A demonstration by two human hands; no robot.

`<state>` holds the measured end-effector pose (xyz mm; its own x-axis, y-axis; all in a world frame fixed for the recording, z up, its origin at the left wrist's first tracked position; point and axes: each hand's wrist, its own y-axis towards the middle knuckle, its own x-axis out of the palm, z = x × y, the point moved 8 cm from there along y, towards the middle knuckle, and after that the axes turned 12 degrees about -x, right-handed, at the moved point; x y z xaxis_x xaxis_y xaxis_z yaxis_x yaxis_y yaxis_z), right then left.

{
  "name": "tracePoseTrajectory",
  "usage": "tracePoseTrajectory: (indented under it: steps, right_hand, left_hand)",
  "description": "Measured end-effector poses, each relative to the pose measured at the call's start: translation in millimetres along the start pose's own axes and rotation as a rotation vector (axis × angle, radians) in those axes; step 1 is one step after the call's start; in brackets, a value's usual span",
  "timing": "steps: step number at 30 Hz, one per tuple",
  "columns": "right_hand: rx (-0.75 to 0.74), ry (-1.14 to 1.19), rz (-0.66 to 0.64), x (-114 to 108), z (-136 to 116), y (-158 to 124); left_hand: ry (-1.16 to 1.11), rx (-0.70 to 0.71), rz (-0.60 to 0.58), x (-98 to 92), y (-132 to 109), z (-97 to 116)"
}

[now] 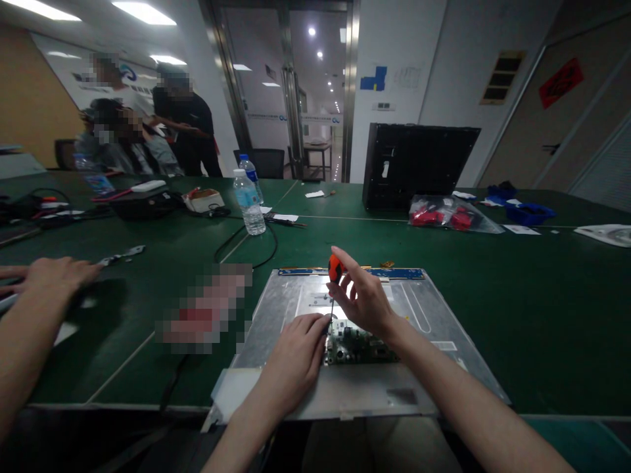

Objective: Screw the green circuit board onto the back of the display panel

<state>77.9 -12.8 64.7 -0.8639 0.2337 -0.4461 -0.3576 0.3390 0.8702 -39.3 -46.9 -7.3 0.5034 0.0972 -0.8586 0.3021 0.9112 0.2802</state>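
Right forearm (463,394), lower right, leads to fingers (350,263) pinching a screwdriver (336,268) at the circuit board (355,343), left fingers (315,323) bunched alongside, hold unclear: screwdriving seems underway, wanting steady pressure.

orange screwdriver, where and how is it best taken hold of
Probably by the orange-and-black handle of the screwdriver, coming from the right, where the right hand already has it between thumb and fingers. It stands nearly upright, with the thicker handle on top and the thin shaft pointing down toward the circuit board. The left hand crowds the shaft's lower end.
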Motion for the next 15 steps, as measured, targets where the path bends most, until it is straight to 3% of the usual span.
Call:
tracePoseTrajectory:
  steps: [15]
  right_hand:
    - [-0.028, -0.065, 0.048, -2.7, -0.1, -0.5]
  left_hand:
    - [0.014, 0.009, 0.003, 0.0, 1.0, 1.1]
